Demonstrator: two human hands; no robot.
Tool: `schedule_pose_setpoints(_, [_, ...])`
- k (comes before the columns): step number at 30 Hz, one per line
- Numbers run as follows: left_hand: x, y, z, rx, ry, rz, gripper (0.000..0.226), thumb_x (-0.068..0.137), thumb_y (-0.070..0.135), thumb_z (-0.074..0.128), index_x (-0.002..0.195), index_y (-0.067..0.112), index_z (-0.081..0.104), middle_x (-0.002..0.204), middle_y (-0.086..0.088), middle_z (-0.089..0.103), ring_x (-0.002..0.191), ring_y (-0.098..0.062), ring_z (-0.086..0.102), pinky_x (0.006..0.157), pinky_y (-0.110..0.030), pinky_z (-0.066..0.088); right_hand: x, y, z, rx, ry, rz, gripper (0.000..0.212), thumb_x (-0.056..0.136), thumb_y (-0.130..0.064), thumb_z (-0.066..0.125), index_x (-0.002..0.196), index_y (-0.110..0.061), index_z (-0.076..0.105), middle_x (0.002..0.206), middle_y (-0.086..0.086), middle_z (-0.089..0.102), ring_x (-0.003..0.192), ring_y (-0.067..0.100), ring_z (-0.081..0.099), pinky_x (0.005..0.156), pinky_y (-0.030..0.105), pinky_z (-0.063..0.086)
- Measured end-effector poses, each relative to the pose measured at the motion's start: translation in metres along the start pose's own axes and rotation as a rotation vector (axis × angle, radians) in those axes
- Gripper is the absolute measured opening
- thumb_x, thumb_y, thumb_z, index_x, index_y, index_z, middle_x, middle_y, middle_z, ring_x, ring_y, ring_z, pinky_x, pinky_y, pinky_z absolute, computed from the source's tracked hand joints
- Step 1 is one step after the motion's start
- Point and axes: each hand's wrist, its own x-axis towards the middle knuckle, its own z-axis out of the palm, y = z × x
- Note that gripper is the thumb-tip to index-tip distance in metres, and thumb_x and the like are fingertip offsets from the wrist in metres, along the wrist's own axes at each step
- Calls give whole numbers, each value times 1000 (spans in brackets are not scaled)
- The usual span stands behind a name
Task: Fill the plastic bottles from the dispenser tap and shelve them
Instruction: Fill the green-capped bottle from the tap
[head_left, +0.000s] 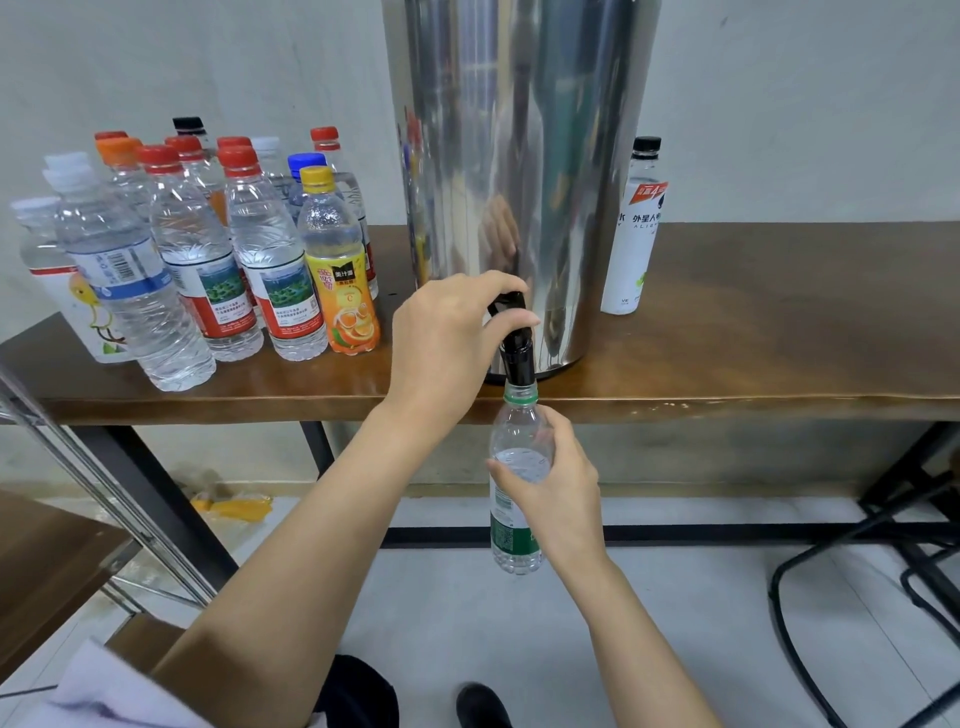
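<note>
Leftmost, at about ten o'clock from the tap, a crowd of capped bottles stood on the brown table; beside them the left hand reached in, fingers and thumb curled round the lever of the black tap at the foot of the steel dispenser; straight at six o'clock from the spout hung the green-labelled bottle, uncapped, its long axis upright and its mouth right at the spout, touching or not was unclear; water showed near its shoulder, so the fill seemed almost done; the right hand gripped its middle from the four o'clock side; likely the left hand, nearer the lever, would shut off before the bottle dropped clear along its axis; at two o'clock stood a white bottle.
</note>
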Motion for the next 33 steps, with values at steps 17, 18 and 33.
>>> schedule_pose_setpoints(17, [-58,-1,7,64,145,83,26,85,34,77,87,8,75,97,1,75,99,-22,67,77,-37,56,0,-2,6,15,38,5,73,75,-35,84,137,-36,45,134,-13,56,123,8,51,94,26,44])
schedule_pose_setpoints(18, [-57,3,4,39,126,39,31,84,40,76,88,9,75,99,1,74,100,-21,65,80,-32,54,0,-2,6,21,41,9,72,75,-35,84,136,-37,45,133,-13,57,122,7,52,93,25,44])
schedule_pose_setpoints(33, [-46,-3,-10,-249,-79,-228,25,84,42,63,91,20,73,101,16,69,99,-10,66,87,-44,53,2,1,18,63,112,-7,73,79,-32,81,140,-38,42,140,-17,49,127,6,47,94,27,42])
